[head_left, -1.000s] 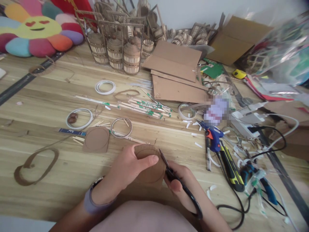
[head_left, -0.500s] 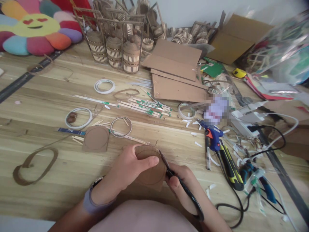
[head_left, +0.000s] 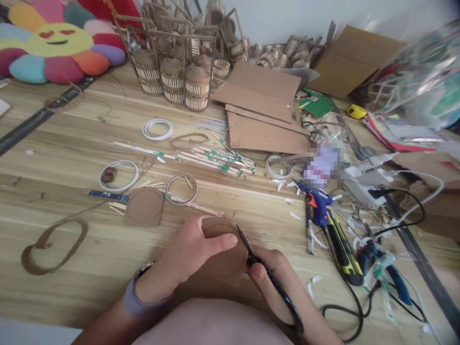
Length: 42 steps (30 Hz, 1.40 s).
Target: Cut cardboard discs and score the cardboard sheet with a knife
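Close to my body, my left hand (head_left: 192,254) pinches a brown cardboard piece (head_left: 224,256) with a circle drawn on it, thumb lying on top. My right hand (head_left: 275,278) grips black-handled scissors (head_left: 282,287), whose blades meet the right edge of the cardboard along the drawn line. How far the blades are apart is hard to see. A second cardboard square (head_left: 144,207) with a drawn circle lies to the left of my hands. Beside it are a thin ring (head_left: 181,175) and several short wooden sticks (head_left: 117,208).
A blue glue gun (head_left: 318,206), a yellow-black utility knife (head_left: 343,249) and pliers (head_left: 398,280) lie at right among cords and paper scraps. Cardboard sheets (head_left: 268,129), tape rolls (head_left: 157,130) and wrapped sticks (head_left: 215,160) are farther off. Small stick-and-cardboard lanterns (head_left: 197,86) stand at the back.
The camera view has shifted very slightly. Both hands keep nearly the same position on the cardboard and scissors; the scissors' handles look a little closer together.
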Motion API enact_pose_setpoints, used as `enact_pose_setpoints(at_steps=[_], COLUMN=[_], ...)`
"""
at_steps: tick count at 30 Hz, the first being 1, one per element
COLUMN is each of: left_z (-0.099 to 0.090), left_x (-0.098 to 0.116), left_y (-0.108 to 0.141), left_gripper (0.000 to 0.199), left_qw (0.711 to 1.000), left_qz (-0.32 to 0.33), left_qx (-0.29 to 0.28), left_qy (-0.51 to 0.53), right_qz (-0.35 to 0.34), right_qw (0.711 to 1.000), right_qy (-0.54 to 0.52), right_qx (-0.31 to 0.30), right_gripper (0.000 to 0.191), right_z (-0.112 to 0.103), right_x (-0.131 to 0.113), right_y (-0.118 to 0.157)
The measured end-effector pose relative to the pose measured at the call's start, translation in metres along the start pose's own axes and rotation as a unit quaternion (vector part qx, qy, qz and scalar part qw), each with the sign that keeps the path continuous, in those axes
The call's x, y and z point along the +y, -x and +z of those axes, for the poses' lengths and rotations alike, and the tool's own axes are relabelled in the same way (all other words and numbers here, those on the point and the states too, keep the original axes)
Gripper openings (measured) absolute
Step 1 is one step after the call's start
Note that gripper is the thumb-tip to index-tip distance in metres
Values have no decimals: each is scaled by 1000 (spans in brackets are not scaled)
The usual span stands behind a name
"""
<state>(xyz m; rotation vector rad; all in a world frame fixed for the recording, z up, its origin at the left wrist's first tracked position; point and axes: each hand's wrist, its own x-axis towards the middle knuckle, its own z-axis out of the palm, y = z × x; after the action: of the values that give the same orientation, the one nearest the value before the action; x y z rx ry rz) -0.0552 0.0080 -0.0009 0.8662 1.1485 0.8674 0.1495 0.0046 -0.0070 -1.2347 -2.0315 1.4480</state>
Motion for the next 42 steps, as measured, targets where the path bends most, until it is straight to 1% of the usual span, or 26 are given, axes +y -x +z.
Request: enact_pose_setpoints(at_steps=[4,8,12,15,20,23,27,33,38,40,42], left_z=[0,0,1,2,5,4,4,4,5,6,6], left_x=[-1,-3,-3,-2,-2,-2,-1,-3,-3,-2,-3], left_y=[0,1,0,-1,-2,-1,-1,-2,-1,-1,-1], left_gripper=[24,25,27,27,26,23,27,31,25,25,28], left_qw=[1000,1000,999,999,999,999,998,999,997,997,998], left_qz=[-4,-20,-4,-4,-5,-1,3,-13,-5,-4,-9], left_qx=[-6,-3,-31,-45,-43,-52,-56,-49,-71,-76,-69], left_qy=[3,5,24,13,-5,-2,-3,-6,0,0,-2], right_qz=[19,20,18,22,20,20,21,21,35,41,46], right_qw=[1000,1000,999,999,999,998,999,999,998,998,997], right_qy=[8,-4,-16,-6,-3,-6,10,13,21,29,38], right_qx=[-8,-15,-30,-33,-43,-51,-47,-38,-42,-49,-53], right_gripper=[72,72,75,77,79,77,74,73,74,74,74], right_z=[0,-1,-5,-8,-12,-13,-13,-10,-10,-11,-13], right_x=[0,2,6,7,4,2,1,4,4,4,3], right_y=[1,4,7,7,4,4,6,9,12,12,13])
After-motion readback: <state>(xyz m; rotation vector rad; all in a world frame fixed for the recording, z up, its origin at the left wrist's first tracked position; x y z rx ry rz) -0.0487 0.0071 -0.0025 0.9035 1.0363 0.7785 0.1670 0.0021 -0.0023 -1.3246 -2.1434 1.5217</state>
